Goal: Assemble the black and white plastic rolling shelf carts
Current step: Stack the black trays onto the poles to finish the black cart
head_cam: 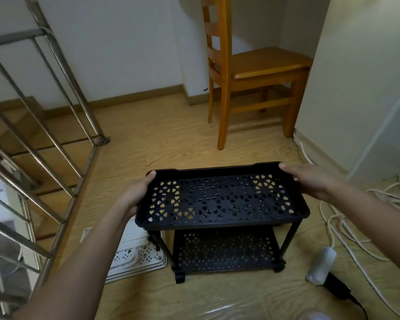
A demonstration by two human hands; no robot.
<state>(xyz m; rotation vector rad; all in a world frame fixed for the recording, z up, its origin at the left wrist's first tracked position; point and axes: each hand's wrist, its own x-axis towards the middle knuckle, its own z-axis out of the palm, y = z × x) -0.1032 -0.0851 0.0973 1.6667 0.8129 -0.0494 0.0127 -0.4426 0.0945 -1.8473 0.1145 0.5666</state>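
We've got the top shelf (222,199) of the black cart (224,250) by both ends: left hand (136,195) at 9 o'clock, right hand (310,179) at 3, thumbs on the rim, hands wrapped round the edges. The cart stands on its wheels mid-room on the wood-look floor (171,139). White shelves (136,257) lie flat at its 8 o'clock. Wooden chair (252,72) at 12, by the white wall. Metal stair rail (44,112) at 9-10. White cables (356,227) piled at 3. At 6 the floor has a shiny, wrinkly cover.

Black cart (222,218) upright on floor, two perforated shelves — white shelves (136,257) flat beside it
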